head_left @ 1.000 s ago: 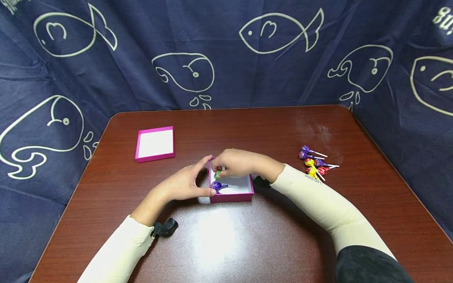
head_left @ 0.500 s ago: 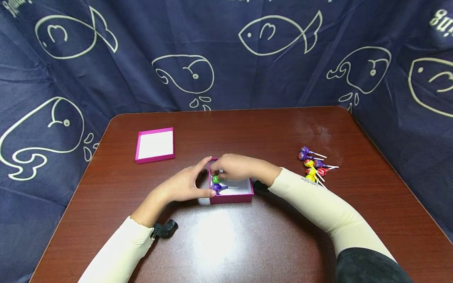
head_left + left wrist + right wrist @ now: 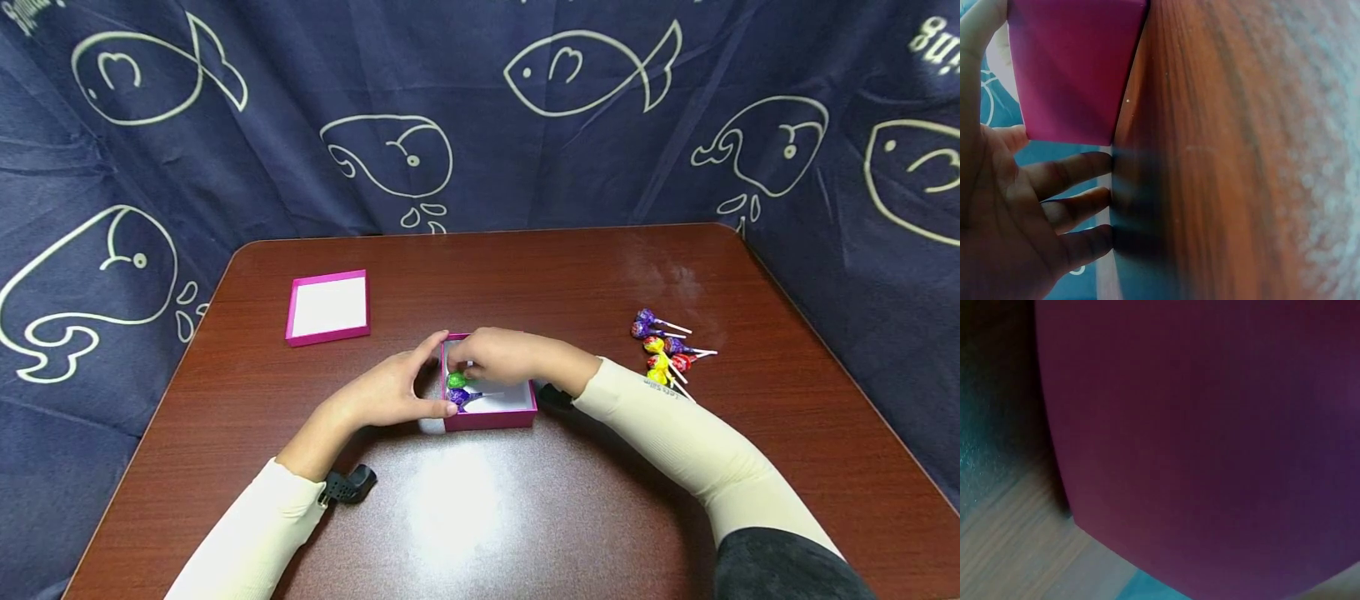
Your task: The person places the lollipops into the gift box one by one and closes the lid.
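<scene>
My left hand [image 3: 393, 387] holds the left side of a pink box [image 3: 491, 421], its thumb at the near corner and index finger at the far one. In the left wrist view the box's pink wall [image 3: 1075, 69] shows between them, with the other fingers [image 3: 1079, 209] spread below. Inside lie a purple lollipop [image 3: 460, 397], its stick pointing right, and a green lollipop [image 3: 456, 380] just behind it. My right hand [image 3: 498, 354] reaches into the box, fingertips bent down close to the green candy; I cannot tell whether they hold anything. The right wrist view is filled by the pink wall [image 3: 1197, 450].
A pink lid with white lining [image 3: 330, 305] lies at the back left of the brown table [image 3: 510, 275]. At the right is a group of purple, yellow and red lollipops [image 3: 660, 350]. A dark blue curtain [image 3: 480, 167] hangs behind the table.
The green lollipop has shifted slightly nearer the purple one and shows more from under my right fingers. The right hand has moved a little; my left hand keeps its place.
</scene>
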Available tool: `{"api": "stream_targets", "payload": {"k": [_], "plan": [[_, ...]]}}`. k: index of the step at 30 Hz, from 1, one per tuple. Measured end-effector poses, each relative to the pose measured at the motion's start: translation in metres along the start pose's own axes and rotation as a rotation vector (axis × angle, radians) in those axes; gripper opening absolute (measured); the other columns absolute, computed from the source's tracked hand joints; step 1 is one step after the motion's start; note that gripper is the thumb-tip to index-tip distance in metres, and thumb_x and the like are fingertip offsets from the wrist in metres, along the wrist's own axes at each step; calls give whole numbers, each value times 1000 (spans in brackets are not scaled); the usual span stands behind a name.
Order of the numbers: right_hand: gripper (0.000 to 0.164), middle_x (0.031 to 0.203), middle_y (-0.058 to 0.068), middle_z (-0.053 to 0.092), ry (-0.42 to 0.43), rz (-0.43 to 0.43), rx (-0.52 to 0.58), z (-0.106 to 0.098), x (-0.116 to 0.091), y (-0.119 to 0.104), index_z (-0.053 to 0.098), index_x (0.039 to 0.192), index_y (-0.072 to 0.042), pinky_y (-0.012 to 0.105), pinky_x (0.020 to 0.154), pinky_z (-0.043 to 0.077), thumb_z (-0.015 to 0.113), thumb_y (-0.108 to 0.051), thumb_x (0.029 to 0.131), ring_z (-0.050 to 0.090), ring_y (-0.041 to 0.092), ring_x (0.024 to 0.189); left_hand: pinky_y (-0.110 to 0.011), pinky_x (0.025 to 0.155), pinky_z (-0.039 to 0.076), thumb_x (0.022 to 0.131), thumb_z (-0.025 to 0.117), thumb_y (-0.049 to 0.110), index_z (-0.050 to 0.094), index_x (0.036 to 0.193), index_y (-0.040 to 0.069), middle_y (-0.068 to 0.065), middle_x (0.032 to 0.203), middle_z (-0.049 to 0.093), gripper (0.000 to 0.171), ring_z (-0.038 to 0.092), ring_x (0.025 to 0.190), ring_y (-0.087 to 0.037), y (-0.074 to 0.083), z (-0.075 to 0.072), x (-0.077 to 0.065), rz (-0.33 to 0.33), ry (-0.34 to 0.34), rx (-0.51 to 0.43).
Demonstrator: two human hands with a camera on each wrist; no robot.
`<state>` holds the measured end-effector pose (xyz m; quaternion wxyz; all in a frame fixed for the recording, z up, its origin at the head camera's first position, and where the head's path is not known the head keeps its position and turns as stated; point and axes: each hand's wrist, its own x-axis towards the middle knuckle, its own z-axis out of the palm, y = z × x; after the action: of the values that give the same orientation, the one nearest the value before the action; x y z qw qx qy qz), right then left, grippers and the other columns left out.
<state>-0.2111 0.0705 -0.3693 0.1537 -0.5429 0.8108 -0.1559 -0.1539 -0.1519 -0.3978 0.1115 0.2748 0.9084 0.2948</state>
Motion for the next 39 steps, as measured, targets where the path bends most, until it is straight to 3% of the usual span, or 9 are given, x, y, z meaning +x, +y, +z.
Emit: {"api": "stream_targets", "payload": {"k": [19, 25, 29, 32, 39], "plan": [[15, 85, -3, 61, 4, -25, 37, -3, -7, 1, 70, 100, -6, 27, 75, 48, 60, 2, 92, 53, 10, 77, -48, 109, 37, 80, 76, 57, 20, 159, 11, -19, 137, 56, 107, 51, 129, -30, -1, 0, 2, 16, -6, 1], [20, 104, 5, 69, 31, 4, 103, -14, -18, 0, 69, 113, -3, 35, 87, 52, 61, -1, 94, 64, 11, 92, -49, 109, 36, 80, 75, 58, 20, 159, 13, -20, 139, 54, 107, 49, 131, -31, 0, -1, 1, -3, -11, -5], [23, 109, 7, 70, 95, 15, 124, -28, -30, 5, 68, 116, -3, 38, 86, 52, 63, -3, 94, 64, 13, 94, -49, 108, 38, 79, 76, 59, 19, 159, 14, -18, 137, 56, 107, 51, 129, -30, 0, 0, 1, -11, -10, 1], [21, 107, 4, 70, 154, 49, 138, -41, -42, 11, 69, 115, -6, 38, 85, 52, 64, -7, 95, 63, 13, 94, -49, 107, 39, 79, 76, 60, 19, 159, 15, -17, 135, 58, 108, 53, 127, -30, 1, 0, 1, -17, -9, 4], [21, 111, 2, 69, 243, 225, 129, -64, -73, 44, 68, 116, -11, 45, 92, 49, 65, -17, 97, 63, 16, 104, -49, 108, 38, 78, 75, 62, 18, 159, 15, -18, 140, 54, 110, 50, 130, -31, 1, 1, 2, -30, -13, 11]]}}
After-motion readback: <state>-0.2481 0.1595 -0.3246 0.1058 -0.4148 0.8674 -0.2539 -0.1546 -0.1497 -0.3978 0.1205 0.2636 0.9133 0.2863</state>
